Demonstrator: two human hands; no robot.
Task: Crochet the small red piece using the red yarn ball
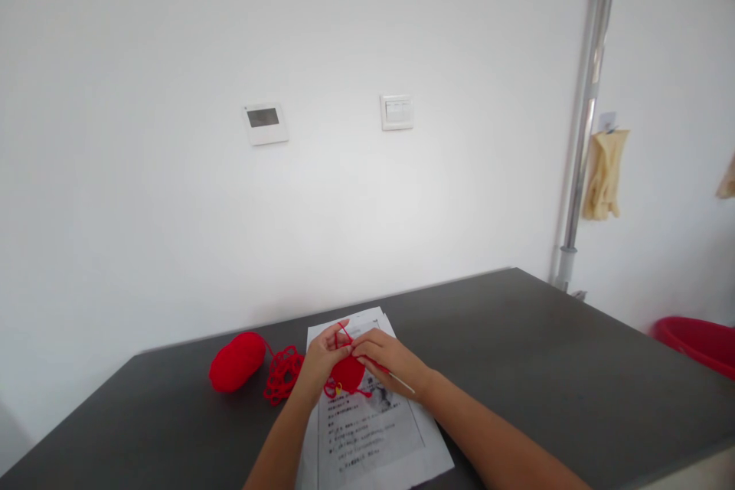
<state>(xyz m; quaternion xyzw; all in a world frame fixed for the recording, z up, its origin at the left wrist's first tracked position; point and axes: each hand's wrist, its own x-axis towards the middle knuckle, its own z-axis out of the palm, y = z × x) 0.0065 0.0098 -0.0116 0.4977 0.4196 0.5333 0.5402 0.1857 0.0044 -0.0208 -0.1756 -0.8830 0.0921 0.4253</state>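
Over the printed sheets, my left hand (327, 356) pinches a red crochet piece (348, 374) near its top edge, with a strand of red yarn looped over the raised index finger. My right hand (390, 356) is closed around a thin crochet hook (400, 381), whose pale end sticks out below the palm. Its fingertips meet the top of the piece, so the hook's tip is hidden. A small yellow stitch marker (338, 389) hangs at the lower edge. Left of my hands lie a red yarn ball (237, 361) and a loose tangle of yarn (283, 375).
Printed paper sheets (367, 444) lie under my hands on the dark grey table (488, 352). Behind it, a white wall carries a panel (266, 125) and a light switch (396, 112). At right are a metal pipe (586, 115), hanging yellow gloves (606, 174) and a red basin (697, 341).
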